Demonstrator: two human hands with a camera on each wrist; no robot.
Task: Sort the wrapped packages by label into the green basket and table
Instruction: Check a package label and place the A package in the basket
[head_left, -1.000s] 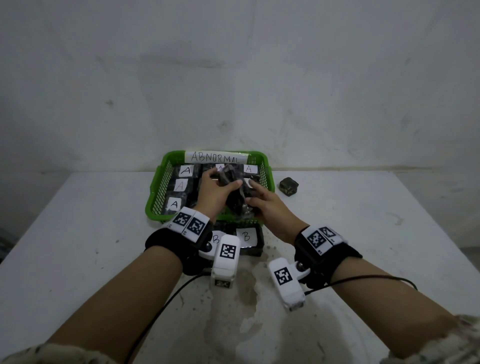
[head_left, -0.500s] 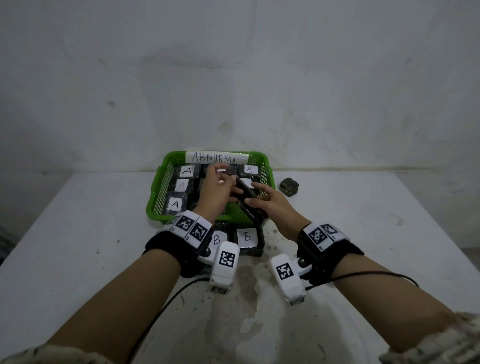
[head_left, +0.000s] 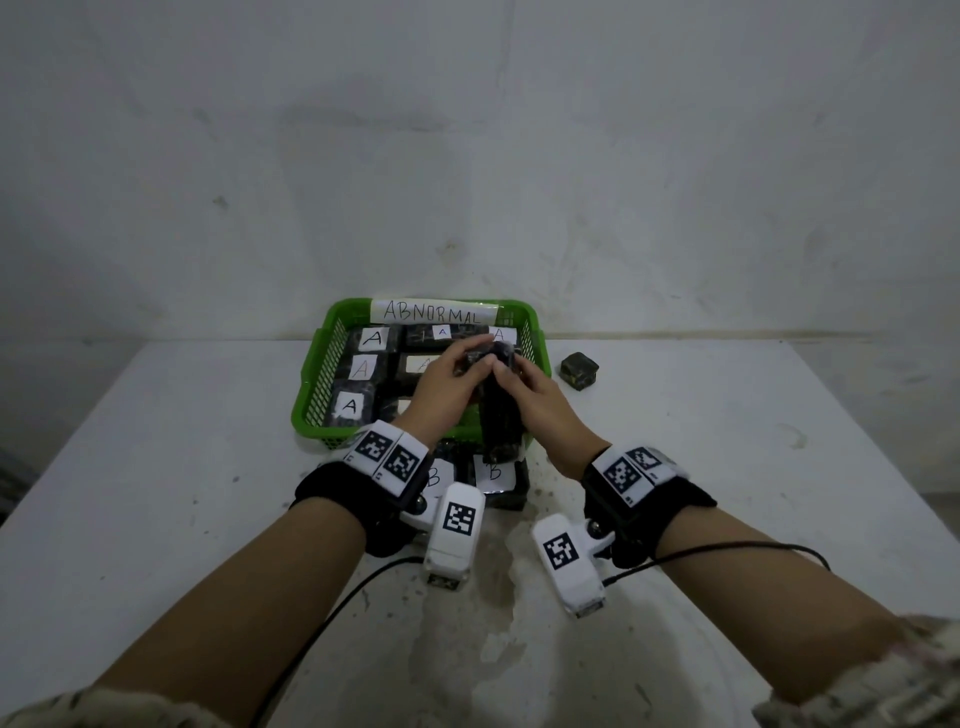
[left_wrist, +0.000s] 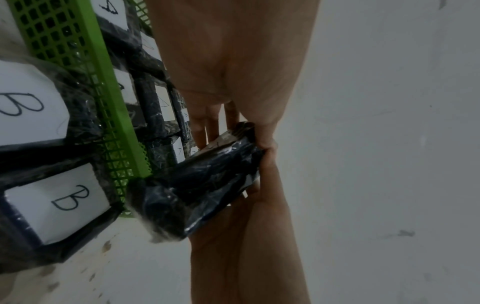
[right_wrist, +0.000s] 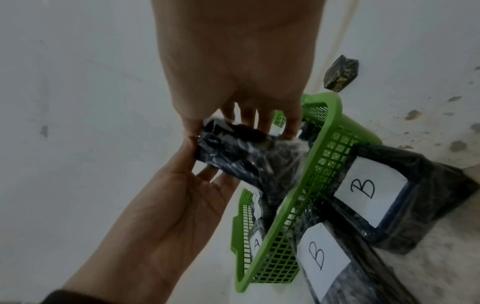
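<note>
A black wrapped package (head_left: 501, 415) is held between both hands over the near right rim of the green basket (head_left: 311, 384); its label is hidden. My left hand (head_left: 467, 366) grips its far end from the left. My right hand (head_left: 511, 374) grips it from the right. In the left wrist view the package (left_wrist: 202, 185) lies between the left hand's fingers (left_wrist: 207, 125) and the right hand (left_wrist: 259, 205). In the right wrist view the package (right_wrist: 246, 156) crosses the basket's rim (right_wrist: 306, 185). Several packages labelled A (head_left: 350, 405) fill the basket.
Two packages labelled B (head_left: 493, 473) (head_left: 435, 475) lie on the white table (head_left: 156, 467) just in front of the basket. A small dark wrapped package (head_left: 578, 370) sits to the right of the basket. The basket's far wall carries an "ABNORMAL" tag (head_left: 434, 312). A wall stands behind the table.
The hands have turned the package from a slant to lie lengthwise toward me, its near end now over the basket's front rim. Both hands moved slightly farther over the basket.
</note>
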